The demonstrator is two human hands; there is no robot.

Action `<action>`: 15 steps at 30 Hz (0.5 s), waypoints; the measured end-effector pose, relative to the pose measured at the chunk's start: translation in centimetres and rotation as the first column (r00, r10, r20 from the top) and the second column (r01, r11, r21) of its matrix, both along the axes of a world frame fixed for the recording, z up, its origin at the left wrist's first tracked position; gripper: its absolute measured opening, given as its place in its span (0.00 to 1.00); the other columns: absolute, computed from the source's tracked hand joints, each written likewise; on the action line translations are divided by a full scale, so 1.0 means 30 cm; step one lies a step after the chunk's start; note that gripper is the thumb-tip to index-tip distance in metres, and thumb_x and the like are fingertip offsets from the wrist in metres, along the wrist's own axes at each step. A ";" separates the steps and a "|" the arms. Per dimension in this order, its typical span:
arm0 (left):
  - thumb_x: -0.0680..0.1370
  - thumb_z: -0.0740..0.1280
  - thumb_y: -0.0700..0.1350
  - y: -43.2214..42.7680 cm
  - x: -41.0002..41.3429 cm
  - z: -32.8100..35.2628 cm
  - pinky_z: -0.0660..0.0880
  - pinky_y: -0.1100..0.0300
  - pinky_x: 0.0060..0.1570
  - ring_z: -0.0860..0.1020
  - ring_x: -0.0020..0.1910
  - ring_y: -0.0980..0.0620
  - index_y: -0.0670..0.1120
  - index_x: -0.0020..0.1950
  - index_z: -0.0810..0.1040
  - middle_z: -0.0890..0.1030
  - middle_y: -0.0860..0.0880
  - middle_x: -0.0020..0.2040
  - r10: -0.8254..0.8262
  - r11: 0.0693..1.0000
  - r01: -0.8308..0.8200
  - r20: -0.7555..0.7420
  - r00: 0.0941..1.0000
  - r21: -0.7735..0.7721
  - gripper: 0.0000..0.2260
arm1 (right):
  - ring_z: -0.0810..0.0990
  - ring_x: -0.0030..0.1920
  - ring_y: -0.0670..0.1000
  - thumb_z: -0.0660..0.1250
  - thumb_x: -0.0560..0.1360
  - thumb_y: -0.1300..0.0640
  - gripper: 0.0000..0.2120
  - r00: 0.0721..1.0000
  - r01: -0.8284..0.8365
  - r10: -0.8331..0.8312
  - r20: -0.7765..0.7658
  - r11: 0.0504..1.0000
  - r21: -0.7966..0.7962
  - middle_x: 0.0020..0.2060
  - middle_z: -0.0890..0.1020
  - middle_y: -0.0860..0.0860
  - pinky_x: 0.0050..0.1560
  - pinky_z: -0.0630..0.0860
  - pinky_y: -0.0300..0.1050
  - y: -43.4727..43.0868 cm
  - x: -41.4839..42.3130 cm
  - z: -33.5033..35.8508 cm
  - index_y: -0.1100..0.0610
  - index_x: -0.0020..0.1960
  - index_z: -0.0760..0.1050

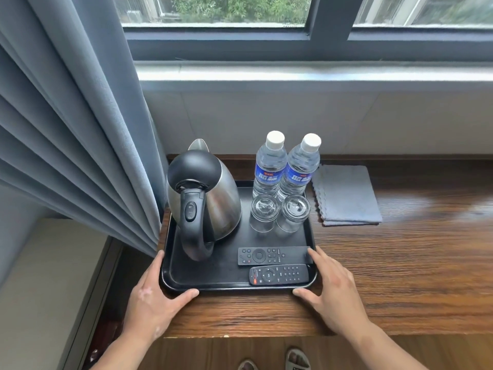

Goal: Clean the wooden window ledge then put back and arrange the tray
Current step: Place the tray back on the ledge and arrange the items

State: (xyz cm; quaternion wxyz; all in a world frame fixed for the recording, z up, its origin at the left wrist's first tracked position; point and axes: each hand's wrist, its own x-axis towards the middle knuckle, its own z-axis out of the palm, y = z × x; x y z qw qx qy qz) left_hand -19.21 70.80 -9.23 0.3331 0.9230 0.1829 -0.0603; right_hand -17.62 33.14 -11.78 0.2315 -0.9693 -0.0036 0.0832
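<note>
While both hands bracket its near corners, the black rectangular plastic tray [208,283] sits low and centre-left in the frame on the dark wooden window ledge [400,276], its left edge touching the grey-blue pleated curtain [80,145]. The left hand [149,297] is spread, fingers along the left rim and thumb on the front edge. The right hand [333,292] is likewise spread, fingertips resting at the end of the upper black remote control [272,255] and thumb against the front rim; neither has closed a firm grip yet.

Judging from this, a tilt or jerk is the risk: the stainless steel kettle with black handle [205,201], two clear water bottles [285,166] and two upturned drinking glasses [278,212] stand loose and could slide or topple. The lower remote [278,275] lies tight against the near rim and might slip over it. A folded grey cloth [346,194] lies just right of the tray.
</note>
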 end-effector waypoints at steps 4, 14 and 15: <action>0.60 0.81 0.64 -0.005 0.045 0.003 0.68 0.47 0.73 0.69 0.74 0.45 0.56 0.81 0.59 0.71 0.49 0.76 -0.012 1.000 0.012 -0.013 1.000 0.020 0.54 | 0.63 0.77 0.48 0.71 0.69 0.31 0.46 1.000 0.004 -0.004 0.001 1.000 0.001 0.78 0.64 0.45 0.77 0.56 0.50 -0.004 0.041 0.004 0.45 0.80 0.59; 0.59 0.80 0.66 -0.015 0.116 0.000 0.68 0.46 0.73 0.69 0.75 0.45 0.55 0.81 0.59 0.71 0.48 0.76 -0.011 1.000 0.011 -0.002 1.000 0.015 0.55 | 0.62 0.77 0.49 0.69 0.69 0.30 0.45 1.000 -0.019 0.018 -0.008 1.000 -0.023 0.79 0.63 0.45 0.79 0.56 0.56 -0.017 0.126 0.000 0.44 0.80 0.59; 0.58 0.79 0.67 -0.013 0.121 -0.001 0.68 0.46 0.73 0.69 0.75 0.45 0.56 0.81 0.59 0.70 0.49 0.76 -0.012 1.000 0.012 -0.003 1.000 0.011 0.56 | 0.62 0.77 0.49 0.69 0.69 0.30 0.45 1.000 -0.019 0.019 -0.007 1.000 -0.024 0.79 0.63 0.45 0.79 0.56 0.56 -0.017 0.133 0.000 0.44 0.80 0.59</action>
